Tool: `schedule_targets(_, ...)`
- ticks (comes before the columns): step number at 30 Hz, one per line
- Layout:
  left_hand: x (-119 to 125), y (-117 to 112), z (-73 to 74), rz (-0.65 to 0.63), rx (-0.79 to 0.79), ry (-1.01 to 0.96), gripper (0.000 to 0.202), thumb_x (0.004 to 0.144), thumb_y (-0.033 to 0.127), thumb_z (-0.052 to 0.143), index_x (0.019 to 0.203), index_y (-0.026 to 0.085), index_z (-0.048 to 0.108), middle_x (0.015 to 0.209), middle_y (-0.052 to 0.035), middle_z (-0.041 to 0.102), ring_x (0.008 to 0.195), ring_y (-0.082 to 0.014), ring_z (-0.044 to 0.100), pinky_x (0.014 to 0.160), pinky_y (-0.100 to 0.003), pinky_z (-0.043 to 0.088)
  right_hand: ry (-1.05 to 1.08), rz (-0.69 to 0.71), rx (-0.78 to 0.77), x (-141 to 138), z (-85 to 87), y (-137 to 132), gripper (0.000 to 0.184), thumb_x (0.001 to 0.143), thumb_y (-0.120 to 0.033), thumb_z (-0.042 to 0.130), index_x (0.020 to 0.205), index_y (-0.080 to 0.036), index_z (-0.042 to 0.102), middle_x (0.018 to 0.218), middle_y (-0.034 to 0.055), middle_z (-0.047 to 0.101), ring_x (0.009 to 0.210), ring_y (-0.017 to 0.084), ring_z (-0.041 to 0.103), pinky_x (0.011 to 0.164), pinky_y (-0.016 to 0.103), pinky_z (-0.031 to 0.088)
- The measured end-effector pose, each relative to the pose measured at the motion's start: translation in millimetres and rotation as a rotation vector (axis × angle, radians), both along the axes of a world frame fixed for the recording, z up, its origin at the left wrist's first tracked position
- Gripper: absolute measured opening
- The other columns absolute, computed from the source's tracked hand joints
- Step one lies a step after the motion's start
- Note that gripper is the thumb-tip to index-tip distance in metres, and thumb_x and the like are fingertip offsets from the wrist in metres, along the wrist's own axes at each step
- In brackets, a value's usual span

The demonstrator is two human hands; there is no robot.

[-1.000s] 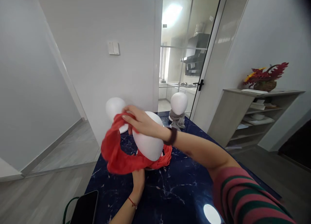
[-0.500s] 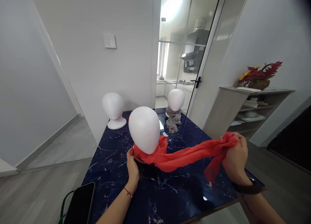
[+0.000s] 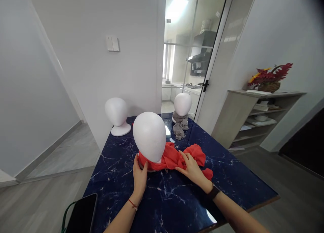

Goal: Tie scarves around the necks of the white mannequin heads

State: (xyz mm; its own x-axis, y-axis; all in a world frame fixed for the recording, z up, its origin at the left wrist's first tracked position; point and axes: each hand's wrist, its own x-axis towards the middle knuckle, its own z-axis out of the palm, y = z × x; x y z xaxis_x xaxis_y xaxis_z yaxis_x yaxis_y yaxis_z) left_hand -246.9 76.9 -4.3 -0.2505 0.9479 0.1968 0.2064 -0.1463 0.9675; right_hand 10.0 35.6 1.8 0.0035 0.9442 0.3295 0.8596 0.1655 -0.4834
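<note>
A white foam mannequin head [image 3: 149, 135] stands in front of me with a red scarf [image 3: 170, 156] around its neck. My left hand [image 3: 140, 177] grips the scarf at the neck's left side, thumb in front and fingers partly hidden behind. To the right of the neck, my right hand [image 3: 191, 170] has thumb and fingers closed on the scarf. Beyond that hand, the scarf's loose end lies bunched on the dark blue marbled table [image 3: 162, 206].
Another foam head [image 3: 116, 112] stands bare at the back left. At the back right, a third head [image 3: 182, 105] wears a grey scarf [image 3: 180, 126]. A phone [image 3: 82, 214] with a green cable is at the left edge. Shelves [image 3: 268, 93] stand on the right, beyond the table.
My right hand has come in from the far right toward the mannequin head. The scarf's stretched end has dropped into a bunch on the table. My left hand stays at the neck.
</note>
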Motion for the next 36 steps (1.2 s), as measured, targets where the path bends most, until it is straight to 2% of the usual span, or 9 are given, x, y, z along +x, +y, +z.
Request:
schedule_targets(3, 0, 2, -1.9, 0.007, 0.030, 0.065, 0.062, 0.078, 0.034, 0.057, 0.134, 0.014, 0.039, 0.139, -0.0149, 0.044, 0.128, -0.0272, 0.040, 0.110, -0.044, 0.028, -0.088, -0.048, -0.002, 7, -9.9, 7, 0.032, 0.080, -0.037, 0.059, 0.110, -0.024, 0.061, 0.100, 0.0097, 0.053, 0.097, 0.027, 0.055, 0.080, 0.039, 0.047)
schedule_targets(6, -1, 3, -4.3, 0.011, 0.051, 0.108, 0.061, 0.077, 0.030, 0.056, 0.134, 0.013, 0.040, 0.136, -0.0155, 0.046, 0.126, -0.0280, 0.042, 0.108, -0.045, 0.030, -0.045, -0.035, 0.010, 15, -2.1, 18, 0.016, 0.083, -0.030, 0.053, 0.092, -0.021, 0.065, 0.090, 0.0074, 0.052, 0.085, 0.023, 0.056, 0.075, 0.035, 0.048)
schedule_targets(14, -1, 4, -7.8, 0.020, 0.093, 0.157, 0.060, 0.076, 0.026, 0.055, 0.133, 0.011, 0.042, 0.133, -0.0159, 0.049, 0.123, -0.0283, 0.045, 0.108, -0.045, 0.031, 0.321, -0.135, 0.358, -3, 40.3, 74, 0.025, 0.086, -0.032, 0.045, 0.099, -0.018, 0.062, 0.098, 0.0087, 0.052, 0.093, 0.022, 0.053, 0.087, 0.039, 0.044)
schedule_targets(17, -2, 5, -8.2, 0.021, 0.098, 0.145, 0.060, 0.075, 0.025, 0.055, 0.133, 0.012, 0.042, 0.133, -0.0153, 0.050, 0.123, -0.0281, 0.045, 0.108, -0.045, 0.031, 0.374, -0.092, 0.394, -26, 35.2, 99, 0.025, 0.087, -0.030, 0.043, 0.100, -0.017, 0.061, 0.100, 0.0093, 0.053, 0.095, 0.022, 0.053, 0.089, 0.039, 0.044)
schedule_targets(20, -2, 5, -8.1, 0.039, 0.068, 0.111, 0.061, 0.075, 0.023, 0.054, 0.133, 0.014, 0.040, 0.137, -0.0143, 0.047, 0.127, -0.0275, 0.042, 0.109, -0.044, 0.029, 0.340, 0.070, 0.258, -45, 16.8, 114, 0.027, 0.082, -0.026, 0.050, 0.107, -0.018, 0.059, 0.101, 0.0085, 0.056, 0.096, 0.022, 0.055, 0.088, 0.039, 0.046)
schedule_targets(24, -2, 3, -6.6, 0.057, 0.010, 0.078, 0.061, 0.076, 0.024, 0.054, 0.134, 0.015, 0.037, 0.137, -0.0139, 0.046, 0.128, -0.0260, 0.042, 0.109, -0.042, 0.029, 0.269, 0.188, 0.151, -51, -2.6, 108, 0.038, 0.080, -0.021, 0.053, 0.118, -0.020, 0.056, 0.114, 0.0095, 0.056, 0.105, 0.022, 0.055, 0.093, 0.039, 0.045)
schedule_targets(29, -2, 1, -4.0, 0.092, 0.059, 0.084, 0.060, 0.075, 0.020, 0.054, 0.133, 0.016, 0.037, 0.136, -0.0127, 0.045, 0.127, -0.0251, 0.041, 0.110, -0.041, 0.028, 0.265, 0.029, 0.319, -46, 12.7, 84, 0.040, 0.079, -0.019, 0.050, 0.118, -0.019, 0.056, 0.129, 0.0124, 0.049, 0.123, 0.027, 0.042, 0.107, 0.048, 0.030)
schedule_targets(32, -2, 1, -2.2, 0.081, 0.094, 0.087, 0.060, 0.074, 0.017, 0.053, 0.132, 0.019, 0.040, 0.135, -0.0104, 0.046, 0.127, -0.0245, 0.041, 0.111, -0.041, 0.027, 0.434, 0.186, 0.274, -53, 18.3, 74, 0.054, 0.073, -0.011, 0.047, 0.125, -0.020, 0.049, 0.128, 0.0096, 0.051, 0.122, 0.023, 0.045, 0.108, 0.044, 0.032)
schedule_targets(36, -4, 0, 0.8, 0.053, 0.060, 0.127, 0.061, 0.074, 0.014, 0.050, 0.134, 0.021, 0.041, 0.129, -0.0100, 0.049, 0.122, -0.0249, 0.044, 0.108, -0.043, 0.031, 0.651, 0.404, 0.073, -69, 4.5, 68, 0.073, 0.067, -0.013, 0.057, 0.136, -0.021, 0.036, 0.138, 0.0096, 0.044, 0.126, 0.023, 0.043, 0.108, 0.043, 0.032)
